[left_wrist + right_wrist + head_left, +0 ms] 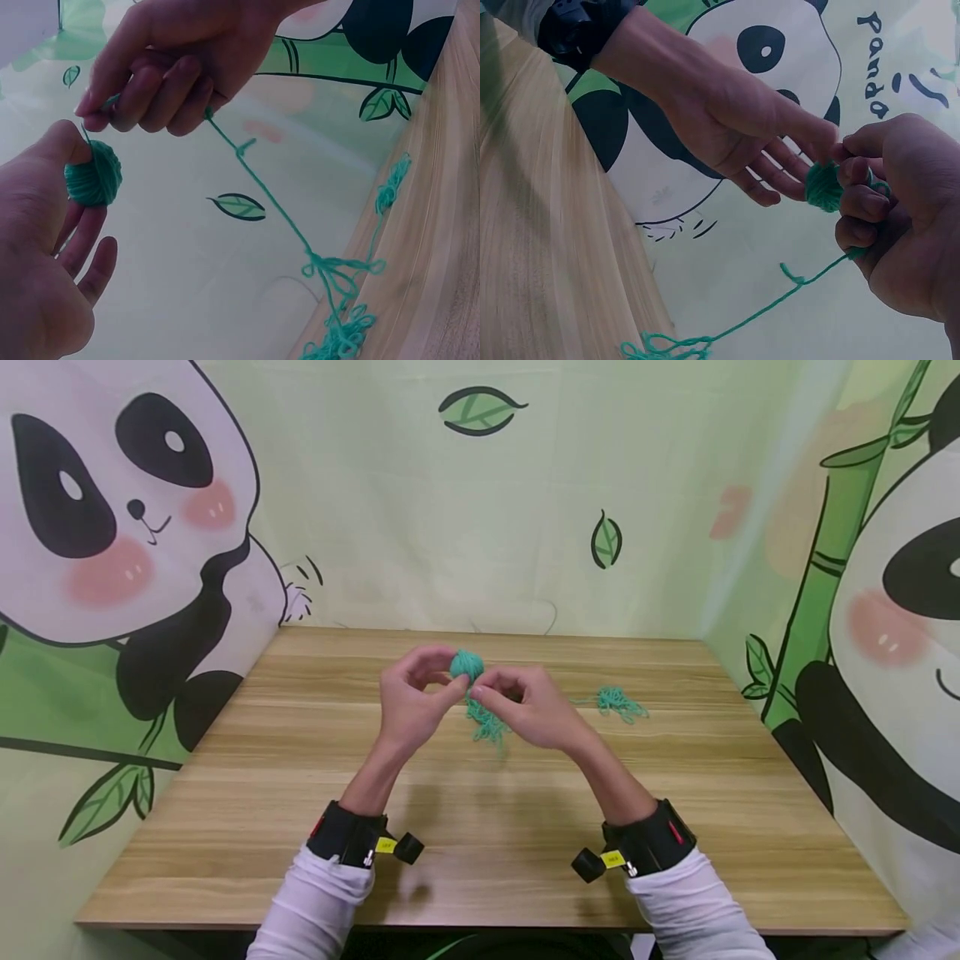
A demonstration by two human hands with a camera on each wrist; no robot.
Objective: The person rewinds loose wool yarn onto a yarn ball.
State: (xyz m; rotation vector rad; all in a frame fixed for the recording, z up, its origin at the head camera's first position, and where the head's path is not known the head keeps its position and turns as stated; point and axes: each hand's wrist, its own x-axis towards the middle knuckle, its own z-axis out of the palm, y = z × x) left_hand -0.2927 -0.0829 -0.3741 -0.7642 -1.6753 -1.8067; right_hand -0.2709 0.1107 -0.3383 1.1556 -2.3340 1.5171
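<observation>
A small teal ball of yarn (467,665) is held up above the table between thumb and fingers of my left hand (414,697). Close beside it, my right hand (531,703) pinches the yarn strand at thumb and forefinger, its other fingers curled over the yarn. In the left wrist view the wound ball (94,174) shows neat wraps, and a strand (274,196) with a small knot runs down from the right hand. That strand ends in a loose tangle of yarn (487,723) below the hands.
A second loose clump of teal yarn (621,703) lies on the wooden table (300,860), right of the hands, joined by a thin strand. Panda-printed cloth (360,527) stands behind the table and at both sides. Each wrist wears a black band (649,843) with a small camera.
</observation>
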